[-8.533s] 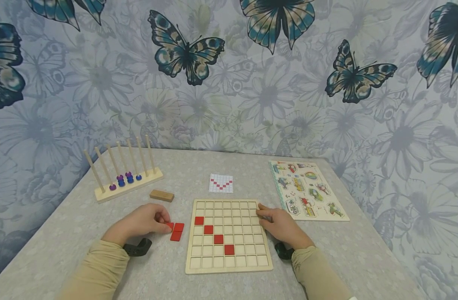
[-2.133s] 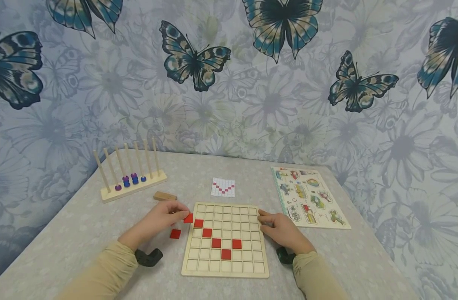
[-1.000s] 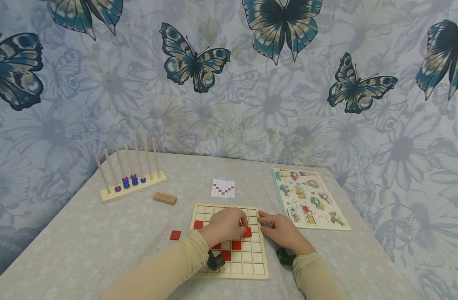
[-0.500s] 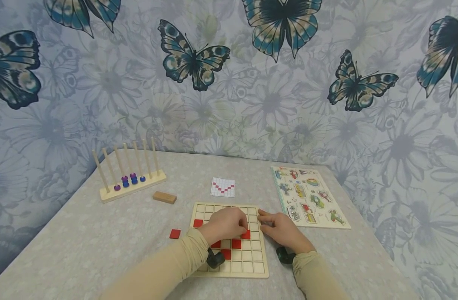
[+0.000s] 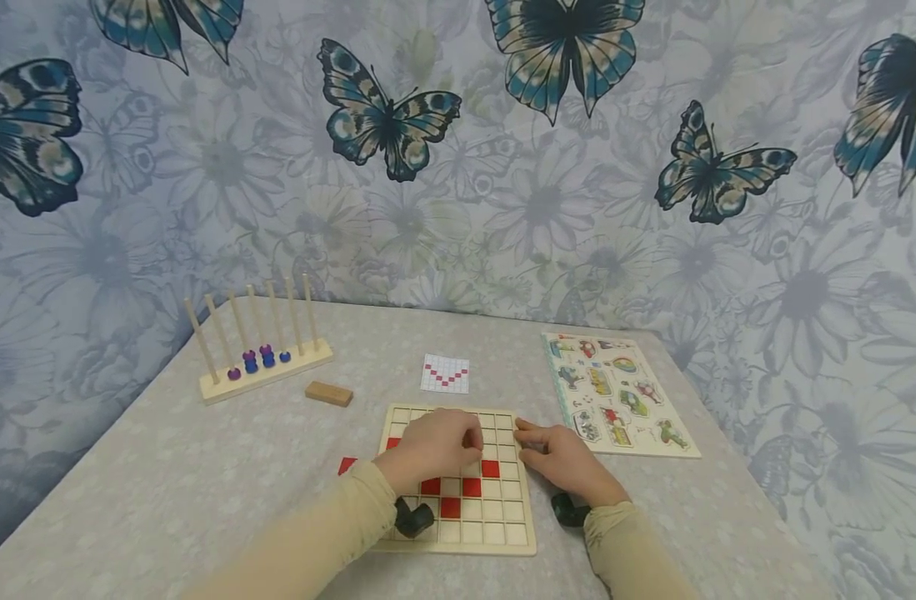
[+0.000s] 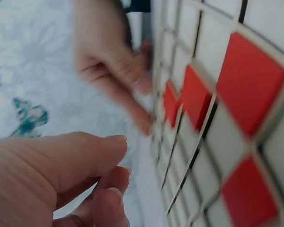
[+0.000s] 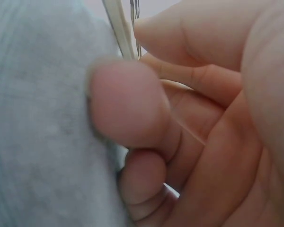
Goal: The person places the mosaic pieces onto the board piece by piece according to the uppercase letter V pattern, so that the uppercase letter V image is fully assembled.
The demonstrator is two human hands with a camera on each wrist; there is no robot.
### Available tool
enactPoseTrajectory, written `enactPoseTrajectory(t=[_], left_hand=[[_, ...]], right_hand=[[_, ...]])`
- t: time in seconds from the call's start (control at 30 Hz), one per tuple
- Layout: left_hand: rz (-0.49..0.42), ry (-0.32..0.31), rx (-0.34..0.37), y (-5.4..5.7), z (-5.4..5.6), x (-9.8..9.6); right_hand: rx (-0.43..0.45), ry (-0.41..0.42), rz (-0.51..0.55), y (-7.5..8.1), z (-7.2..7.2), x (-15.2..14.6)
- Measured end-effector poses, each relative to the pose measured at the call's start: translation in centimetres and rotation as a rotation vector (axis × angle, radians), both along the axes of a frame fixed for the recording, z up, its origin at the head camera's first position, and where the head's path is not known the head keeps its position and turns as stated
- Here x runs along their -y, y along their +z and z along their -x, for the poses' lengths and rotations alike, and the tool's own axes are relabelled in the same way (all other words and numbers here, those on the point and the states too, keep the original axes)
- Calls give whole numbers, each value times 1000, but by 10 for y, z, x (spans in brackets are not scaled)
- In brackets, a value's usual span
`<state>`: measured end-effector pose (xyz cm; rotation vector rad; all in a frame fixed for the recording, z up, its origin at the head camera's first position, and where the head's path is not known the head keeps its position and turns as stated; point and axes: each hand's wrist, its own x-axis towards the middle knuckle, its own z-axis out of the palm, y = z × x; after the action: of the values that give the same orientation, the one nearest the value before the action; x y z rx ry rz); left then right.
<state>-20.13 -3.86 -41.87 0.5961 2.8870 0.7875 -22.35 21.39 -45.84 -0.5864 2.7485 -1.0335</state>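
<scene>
A square wooden grid board (image 5: 495, 535) lies before me with several red square tiles in its cells. My left hand (image 5: 435, 446) hovers over the middle of the board, fingers loosely curled. In the left wrist view, thumb and fingertips (image 6: 114, 146) have nothing between them. Just right of it a red tile (image 5: 491, 468) sits in a cell, diagonally up from another red tile (image 5: 472, 487). The left hand and sleeve hide part of the board. My right hand (image 5: 566, 461) rests on the table, thumb and fingertips against the board's right edge.
Left of the board lies a loose red tile (image 5: 347, 465), partly hidden by the sleeve. Behind stand a wooden block (image 5: 328, 393), a peg rack with beads (image 5: 266, 377) and a card with a red V pattern (image 5: 445, 373). A picture puzzle (image 5: 623, 396) lies right.
My left hand took red tiles from the left pile to the board, set the latest in a right-hand cell, let go and drew back slightly left. My right hand stayed at the edge.
</scene>
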Motion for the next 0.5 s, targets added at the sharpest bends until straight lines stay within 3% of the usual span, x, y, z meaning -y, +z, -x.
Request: enactPoseTrajectory(t=[0.13,0.23,0.37,0.5], left_hand=[[-83,82,-13,14,-9,53],[-119,148,12,17,-18,96],[-164,146,72,6,-24,143],[-231,146,157,-21,-22,168]], right_hand=[[2,2,-8,-1,1,3],[2,-1,-10,-1,1,2],[0,-23,1,-2,0,2],[4,-34,0,-2,-2,3]])
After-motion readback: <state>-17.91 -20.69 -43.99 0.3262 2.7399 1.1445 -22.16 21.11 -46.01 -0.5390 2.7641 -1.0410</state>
